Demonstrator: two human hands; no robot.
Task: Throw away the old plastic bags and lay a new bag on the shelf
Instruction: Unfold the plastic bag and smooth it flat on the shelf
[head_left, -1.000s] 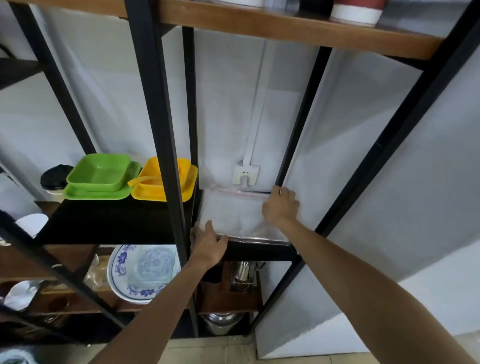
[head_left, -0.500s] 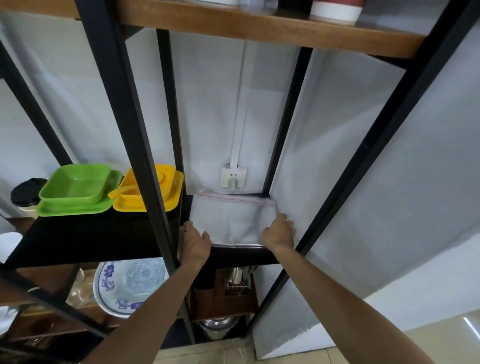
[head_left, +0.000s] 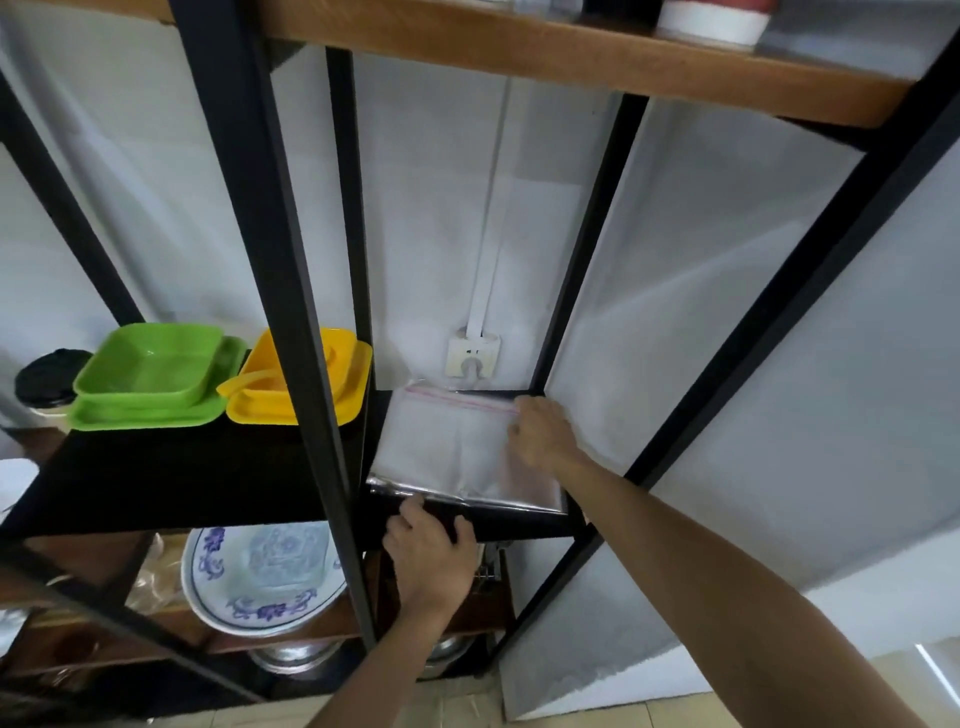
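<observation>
Head view, clear bag (head_left: 452, 447) (red zip line) on shelf (head_left: 519, 525), right hand (head_left: 540, 436) pressing it

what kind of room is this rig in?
Probably a home kitchen or pantry corner. A black metal rack with wooden boards holds green and yellow plastic dishes, a blue-patterned plate and metal pots lower down, against a white wall with a socket.

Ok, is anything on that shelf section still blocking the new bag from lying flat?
Nothing visible does. The clear bag already lies on the black shelf, with the right hand on its far right corner and the left hand at the shelf's front edge. The yellow dish sits beyond the upright, clear of it.
</observation>
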